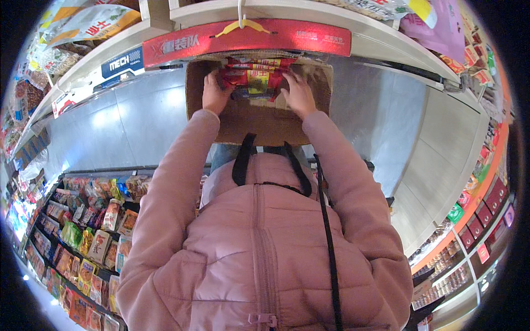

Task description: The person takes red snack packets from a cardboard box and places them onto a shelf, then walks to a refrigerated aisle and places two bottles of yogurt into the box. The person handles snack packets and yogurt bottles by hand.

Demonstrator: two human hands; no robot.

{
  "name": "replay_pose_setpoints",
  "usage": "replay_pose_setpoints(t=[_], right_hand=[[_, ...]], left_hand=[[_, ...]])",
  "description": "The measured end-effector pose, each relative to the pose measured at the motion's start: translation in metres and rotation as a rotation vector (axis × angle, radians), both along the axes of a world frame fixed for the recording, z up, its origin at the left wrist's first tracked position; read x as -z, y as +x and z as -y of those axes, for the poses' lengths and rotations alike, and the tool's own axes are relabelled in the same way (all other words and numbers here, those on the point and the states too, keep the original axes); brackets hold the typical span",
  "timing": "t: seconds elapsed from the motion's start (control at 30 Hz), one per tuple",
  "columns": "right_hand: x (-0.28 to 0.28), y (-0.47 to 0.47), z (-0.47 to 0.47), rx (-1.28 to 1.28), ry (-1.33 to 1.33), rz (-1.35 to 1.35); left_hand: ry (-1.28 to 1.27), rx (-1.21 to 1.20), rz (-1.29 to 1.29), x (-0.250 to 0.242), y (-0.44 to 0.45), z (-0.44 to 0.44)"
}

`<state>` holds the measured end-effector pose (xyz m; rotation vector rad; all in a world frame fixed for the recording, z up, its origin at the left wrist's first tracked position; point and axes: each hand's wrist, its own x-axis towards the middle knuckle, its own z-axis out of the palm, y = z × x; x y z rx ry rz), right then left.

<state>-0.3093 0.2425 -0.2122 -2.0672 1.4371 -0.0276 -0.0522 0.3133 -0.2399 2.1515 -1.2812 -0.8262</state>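
Observation:
An opened cardboard box (pixel 256 124) lies in front of me below the shelf edge. At its far side are several red and yellow snack packets (pixel 258 76), stacked or bunched together. My left hand (pixel 216 93) touches the left side of the packets, its fingers curled at their edge. On the right side, my right hand (pixel 297 93) has its fingers spread against the packets. Whether either hand grips them firmly cannot be told.
A red printed box (pixel 248 41) with a yellow hanger-shaped handle is above the cardboard box. Shelves (pixel 397 62) with bagged snacks curve around. Racks of packaged food (pixel 87 240) stand at lower left. Grey floor tiles (pixel 136 120) show between.

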Motion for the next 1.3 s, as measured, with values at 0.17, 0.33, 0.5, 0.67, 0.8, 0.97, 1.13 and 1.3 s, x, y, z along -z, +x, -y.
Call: replay_pose_setpoints(t=[0.17, 0.33, 0.5, 0.67, 0.8, 0.97, 1.13, 1.3], right_hand=[[0.016, 0.009, -0.004, 0.031, -0.005, 0.015], [0.029, 0.01, -0.012, 0.075, -0.041, 0.132], [0.039, 0.01, -0.009, 0.12, 0.079, 0.206], [0.035, 0.002, -0.028, 0.034, 0.152, 0.206], [0.03, -0.007, -0.044, -0.017, 0.08, 0.236], [0.021, -0.013, -0.049, -0.046, 0.149, 0.162], [-0.003, -0.018, -0.049, -0.031, 0.047, 0.261], [-0.048, -0.021, -0.044, 0.08, 0.072, 0.343]], left_hand=[[-0.006, -0.078, -0.104, 0.038, 0.005, 0.013], [0.061, -0.127, -0.383, 0.08, 0.014, 0.012], [0.2, -0.12, -0.521, 0.083, 0.017, -0.006], [0.175, -0.038, -0.606, 0.063, 0.01, -0.031], [0.221, 0.008, -0.717, 0.06, 0.016, -0.05], [0.29, -0.008, -0.648, 0.06, 0.011, -0.06], [0.158, -0.1, -0.772, 0.025, 0.001, -0.053], [-0.099, 0.008, -0.602, -0.034, -0.002, -0.036]])
